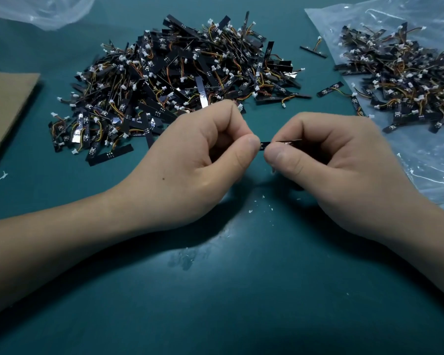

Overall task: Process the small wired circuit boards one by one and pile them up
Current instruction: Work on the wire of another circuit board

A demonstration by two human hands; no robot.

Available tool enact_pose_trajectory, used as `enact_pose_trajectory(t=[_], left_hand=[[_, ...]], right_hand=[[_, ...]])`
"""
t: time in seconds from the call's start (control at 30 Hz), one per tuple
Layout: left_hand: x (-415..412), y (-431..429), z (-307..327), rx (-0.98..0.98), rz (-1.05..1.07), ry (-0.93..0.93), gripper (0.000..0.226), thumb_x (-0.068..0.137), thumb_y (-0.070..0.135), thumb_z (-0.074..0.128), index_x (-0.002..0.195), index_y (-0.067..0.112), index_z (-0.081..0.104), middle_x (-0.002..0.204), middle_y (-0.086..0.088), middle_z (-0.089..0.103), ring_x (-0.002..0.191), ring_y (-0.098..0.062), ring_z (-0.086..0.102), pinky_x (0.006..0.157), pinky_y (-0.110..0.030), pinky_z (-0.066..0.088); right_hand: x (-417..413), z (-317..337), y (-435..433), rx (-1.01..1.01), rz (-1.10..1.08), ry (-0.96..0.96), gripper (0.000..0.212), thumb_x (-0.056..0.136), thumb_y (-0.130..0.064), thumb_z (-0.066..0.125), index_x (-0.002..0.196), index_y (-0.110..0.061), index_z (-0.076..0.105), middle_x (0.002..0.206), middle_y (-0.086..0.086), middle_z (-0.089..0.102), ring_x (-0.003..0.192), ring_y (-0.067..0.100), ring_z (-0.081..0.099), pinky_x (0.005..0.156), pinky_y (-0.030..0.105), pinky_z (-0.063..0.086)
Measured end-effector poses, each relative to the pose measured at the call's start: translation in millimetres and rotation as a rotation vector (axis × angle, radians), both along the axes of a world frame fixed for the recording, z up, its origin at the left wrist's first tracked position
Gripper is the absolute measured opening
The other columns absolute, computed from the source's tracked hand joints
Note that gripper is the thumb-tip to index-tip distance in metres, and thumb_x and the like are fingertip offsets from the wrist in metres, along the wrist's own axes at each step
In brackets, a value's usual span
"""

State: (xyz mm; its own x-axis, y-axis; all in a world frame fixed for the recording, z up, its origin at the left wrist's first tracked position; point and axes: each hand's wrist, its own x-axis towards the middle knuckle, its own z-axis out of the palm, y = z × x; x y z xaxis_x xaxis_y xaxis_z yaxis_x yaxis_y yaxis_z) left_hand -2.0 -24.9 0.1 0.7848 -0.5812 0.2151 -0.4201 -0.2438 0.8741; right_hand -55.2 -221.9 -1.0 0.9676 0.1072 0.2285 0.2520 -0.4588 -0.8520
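Note:
A narrow black circuit board [265, 145] is held level between both hands above the green table [241, 290]. My left hand [198, 160] pinches its left end with thumb and curled fingers. My right hand [328, 160] pinches the right part, and most of the strip is hidden inside its fingers. Behind the hands lies a big heap of black boards with coloured wires and white plugs [174, 80]. A second heap of the same boards [405, 75] lies on a clear plastic bag [420, 162] at the right.
A few single boards [330, 89] lie between the two heaps. A brown cardboard sheet [5, 108] sits at the left edge, and another clear bag [41, 8] at the back left. Small white flecks dot the table near the hands.

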Motion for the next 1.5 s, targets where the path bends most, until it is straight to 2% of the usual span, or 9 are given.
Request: enact_pose_trajectory(t=[0.27,0.47,0.63,0.73,0.83,1.0,1.17,1.3,1.5], left_hand=[[0.1,0.6,0.8,0.015,-0.023,0.025,0.017,0.099,0.021,0.056,0.083,0.015,0.055,0.06,0.003,0.061,0.049,-0.005,0.049,0.05,-0.016,0.037],[-0.5,0.2,2.8,0.051,-0.042,0.023,0.019,0.099,0.023,0.055,0.082,0.016,0.055,0.061,0.0,0.062,0.05,-0.006,0.049,0.052,-0.019,0.038],[-1.1,-0.2,5.7,0.078,-0.116,-0.005,0.029,0.1,0.022,0.051,0.073,0.029,0.056,0.058,0.0,0.057,0.053,-0.018,0.052,0.055,-0.031,0.042],[0.9,0.5,4.4,0.06,-0.113,0.014,0.029,0.099,0.019,0.051,0.072,0.018,0.06,0.055,-0.001,0.05,0.053,-0.018,0.048,0.054,-0.029,0.038],[2.9,1.9,4.5,0.037,-0.108,0.04,0.029,0.097,0.016,0.051,0.07,0.012,0.061,0.054,0.005,0.047,0.054,-0.012,0.044,0.055,-0.025,0.037],[2.7,2.3,5.3,0.056,-0.101,0.017,0.031,0.096,0.017,0.053,0.067,0.011,0.059,0.053,0.007,0.046,0.054,-0.007,0.042,0.056,-0.021,0.035],[2.7,2.2,5.4,0.045,-0.087,0.016,0.035,0.097,0.016,0.052,0.064,0.003,0.054,0.053,0.004,0.039,0.052,-0.005,0.036,0.054,-0.019,0.031],[3.2,1.2,4.8,0.022,-0.092,0.01,0.032,0.097,0.016,0.051,0.067,0.006,0.056,0.055,0.004,0.042,0.055,-0.008,0.039,0.056,-0.023,0.034],[2.3,1.8,4.9,0.04,-0.042,-0.048,0.035,0.095,0.012,0.054,0.062,0.002,0.053,0.054,-0.005,0.039,0.053,-0.006,0.034,0.053,-0.018,0.031]], right_hand=[[0.5,0.1,-0.8,0.003,-0.024,-0.009,0.023,0.092,-0.036,0.072,0.075,-0.021,0.068,0.062,0.006,0.06,0.052,0.003,0.046,0.05,0.018,0.038],[0.2,-0.3,-1.8,0.057,-0.004,-0.013,0.021,0.094,-0.033,0.071,0.078,-0.02,0.07,0.063,0.011,0.06,0.054,0.026,0.053,0.051,0.036,0.043],[0.9,0.4,-0.9,0.069,0.001,-0.014,0.018,0.095,-0.032,0.069,0.079,-0.024,0.07,0.064,0.01,0.06,0.055,0.026,0.052,0.051,0.032,0.043],[0.9,1.2,-0.9,0.072,0.019,0.01,0.025,0.1,-0.033,0.061,0.079,-0.022,0.069,0.067,0.006,0.064,0.058,0.021,0.055,0.056,0.032,0.046],[2.1,2.1,-2.3,0.124,0.008,0.048,0.028,0.1,-0.029,0.056,0.077,-0.02,0.069,0.067,0.005,0.065,0.06,0.019,0.054,0.06,0.036,0.046],[1.3,2.2,-1.4,0.054,0.003,0.016,0.026,0.097,-0.034,0.058,0.074,-0.025,0.067,0.064,0.007,0.061,0.057,0.029,0.053,0.054,0.042,0.044],[1.3,2.3,-0.5,0.048,-0.011,-0.004,0.027,0.094,-0.04,0.055,0.075,-0.026,0.067,0.064,0.008,0.061,0.055,0.028,0.053,0.053,0.042,0.044],[2.5,1.4,-1.3,0.053,-0.014,-0.018,0.026,0.096,-0.04,0.055,0.078,-0.027,0.067,0.064,0.006,0.061,0.056,0.029,0.051,0.053,0.046,0.043],[1.7,1.3,-1.2,0.038,0.001,0.001,0.026,0.098,-0.037,0.057,0.078,-0.025,0.067,0.066,0.004,0.063,0.056,0.026,0.053,0.054,0.044,0.045]])
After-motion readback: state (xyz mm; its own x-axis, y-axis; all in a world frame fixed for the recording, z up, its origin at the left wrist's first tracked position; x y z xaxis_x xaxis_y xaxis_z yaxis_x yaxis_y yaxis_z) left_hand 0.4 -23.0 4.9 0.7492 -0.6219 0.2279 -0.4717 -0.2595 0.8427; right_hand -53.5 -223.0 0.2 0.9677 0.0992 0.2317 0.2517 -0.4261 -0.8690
